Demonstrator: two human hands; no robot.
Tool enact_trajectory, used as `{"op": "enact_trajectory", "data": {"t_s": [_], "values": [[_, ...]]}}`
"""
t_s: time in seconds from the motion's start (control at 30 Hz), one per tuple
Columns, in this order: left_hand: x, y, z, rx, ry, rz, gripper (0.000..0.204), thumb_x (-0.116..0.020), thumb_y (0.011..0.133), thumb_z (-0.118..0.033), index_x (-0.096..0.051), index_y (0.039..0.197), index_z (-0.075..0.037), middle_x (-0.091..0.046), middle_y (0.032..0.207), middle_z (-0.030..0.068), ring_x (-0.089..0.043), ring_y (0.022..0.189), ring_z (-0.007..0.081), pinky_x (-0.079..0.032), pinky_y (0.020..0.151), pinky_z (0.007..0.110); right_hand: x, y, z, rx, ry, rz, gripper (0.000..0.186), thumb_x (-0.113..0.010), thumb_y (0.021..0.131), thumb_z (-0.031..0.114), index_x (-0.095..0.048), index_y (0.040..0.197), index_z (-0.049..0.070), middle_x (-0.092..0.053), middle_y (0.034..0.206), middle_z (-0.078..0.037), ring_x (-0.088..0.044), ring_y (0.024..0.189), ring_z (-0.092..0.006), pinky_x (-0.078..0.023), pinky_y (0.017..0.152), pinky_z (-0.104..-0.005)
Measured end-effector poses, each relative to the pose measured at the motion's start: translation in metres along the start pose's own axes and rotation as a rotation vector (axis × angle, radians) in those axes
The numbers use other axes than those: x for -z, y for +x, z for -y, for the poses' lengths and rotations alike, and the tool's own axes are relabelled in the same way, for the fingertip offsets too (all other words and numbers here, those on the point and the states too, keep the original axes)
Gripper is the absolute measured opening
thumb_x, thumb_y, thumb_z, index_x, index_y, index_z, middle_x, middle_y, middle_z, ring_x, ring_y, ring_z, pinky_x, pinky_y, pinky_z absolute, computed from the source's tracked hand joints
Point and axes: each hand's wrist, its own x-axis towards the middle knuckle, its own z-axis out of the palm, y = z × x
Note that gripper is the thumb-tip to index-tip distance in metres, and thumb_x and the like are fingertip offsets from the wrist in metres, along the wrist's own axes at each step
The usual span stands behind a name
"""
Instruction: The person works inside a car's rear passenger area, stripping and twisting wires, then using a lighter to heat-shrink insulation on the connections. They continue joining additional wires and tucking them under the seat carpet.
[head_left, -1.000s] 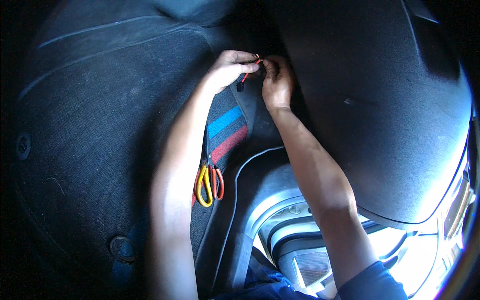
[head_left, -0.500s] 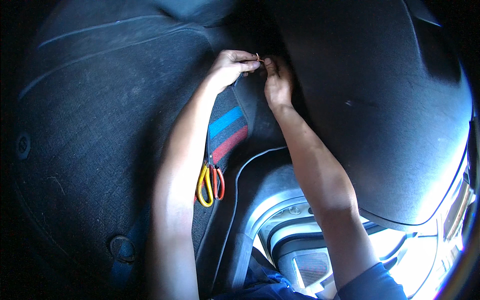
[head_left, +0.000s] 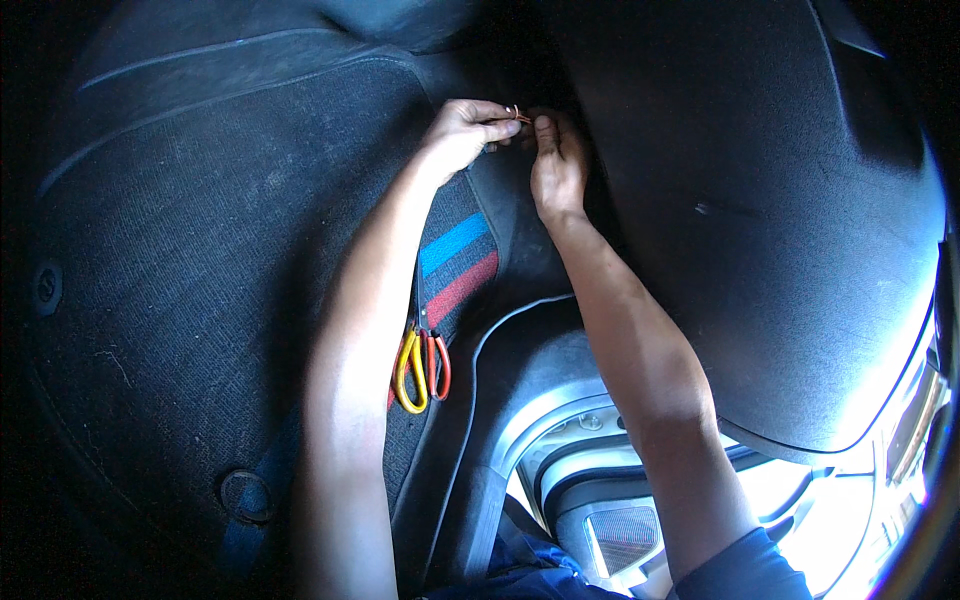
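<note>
Thin copper-coloured wire (head_left: 517,114) shows between my two hands, deep in a car's footwell. My left hand (head_left: 468,132) pinches it between thumb and fingers. Close by on the right, my right hand (head_left: 558,165) is closed at the wire's other side, its thumb up and its fingertips partly in shadow. Below my left wrist, scissors (head_left: 412,372) with one yellow and one red handle lie on the floor mat, handles toward me. My left forearm passes just beside them.
The dark floor mat (head_left: 200,250) carries a blue stripe (head_left: 452,245) and a red stripe (head_left: 462,288). A black ring fastener (head_left: 245,496) sits at lower left. A large dark panel (head_left: 740,220) bounds the right; the bright door opening shows a speaker grille (head_left: 622,540).
Both hands stay in nearly the same place. The right thumb has shifted slightly, and a little more of the copper wire shows between the fingers.
</note>
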Motion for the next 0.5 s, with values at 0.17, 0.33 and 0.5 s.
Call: {"op": "enact_trajectory", "data": {"t_s": [0.17,0.33,0.5], "values": [[-0.003,0.001,0.003,-0.034,0.028,0.021,0.028,-0.075,0.088,-0.013,-0.072,0.112,0.000,-0.074,0.095,0.0089,-0.067,0.080,0.0125,-0.055,0.074,0.028,0.003,-0.004,0.008,-0.053,0.075,0.030,0.031,-0.054,0.102,0.029,-0.065,0.111,0.002,-0.066,0.098,-0.008,-0.057,0.090,-0.0171,-0.045,0.087,-0.0313],[-0.001,0.002,0.005,-0.058,0.094,0.029,0.030,-0.074,0.087,-0.009,-0.070,0.116,0.001,-0.074,0.104,0.0125,-0.069,0.088,0.0157,-0.056,0.079,0.029,0.001,-0.002,0.003,-0.044,0.110,-0.012,0.029,-0.056,0.101,0.028,-0.067,0.105,0.001,-0.066,0.095,-0.009,-0.058,0.086,-0.0169,-0.045,0.084,-0.0322],[0.006,0.006,0.003,-0.103,0.104,0.101,0.032,-0.072,0.089,-0.011,-0.068,0.119,0.001,-0.073,0.106,0.0105,-0.066,0.089,0.0139,-0.054,0.082,0.028,0.000,0.007,-0.013,-0.174,0.017,0.019,0.029,-0.054,0.101,0.027,-0.068,0.100,0.001,-0.067,0.084,-0.007,-0.056,0.074,-0.0158,-0.045,0.075,-0.0317]]}}
